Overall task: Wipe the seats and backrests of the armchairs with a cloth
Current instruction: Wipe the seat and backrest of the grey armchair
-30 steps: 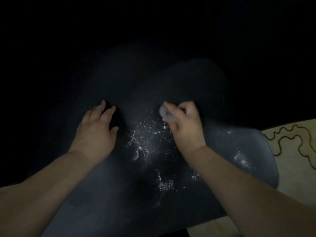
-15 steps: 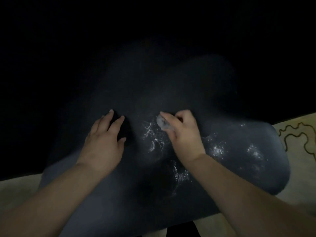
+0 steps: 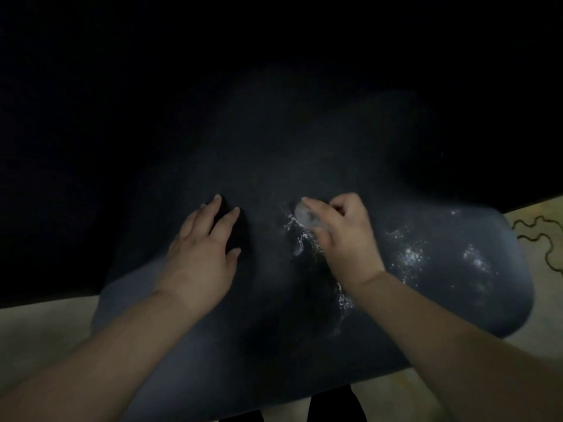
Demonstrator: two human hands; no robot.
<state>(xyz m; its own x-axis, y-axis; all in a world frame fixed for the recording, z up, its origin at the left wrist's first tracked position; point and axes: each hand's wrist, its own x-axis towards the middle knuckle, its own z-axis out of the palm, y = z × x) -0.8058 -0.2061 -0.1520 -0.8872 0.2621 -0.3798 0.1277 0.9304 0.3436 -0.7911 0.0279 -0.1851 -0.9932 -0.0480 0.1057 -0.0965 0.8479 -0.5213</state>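
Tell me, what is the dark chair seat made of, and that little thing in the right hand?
The seat looks like smooth, matte dark blue-grey plastic or leather-like covering; white specks sit on top, not soaked in. The cloth gripped by the right hand looks like soft, pale grey fabric, bunched up, though blur hides its weave.

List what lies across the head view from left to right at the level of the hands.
Left hand flat on the seat → cloth → right hand gripping it → white specks → squiggly dark line on the floor.
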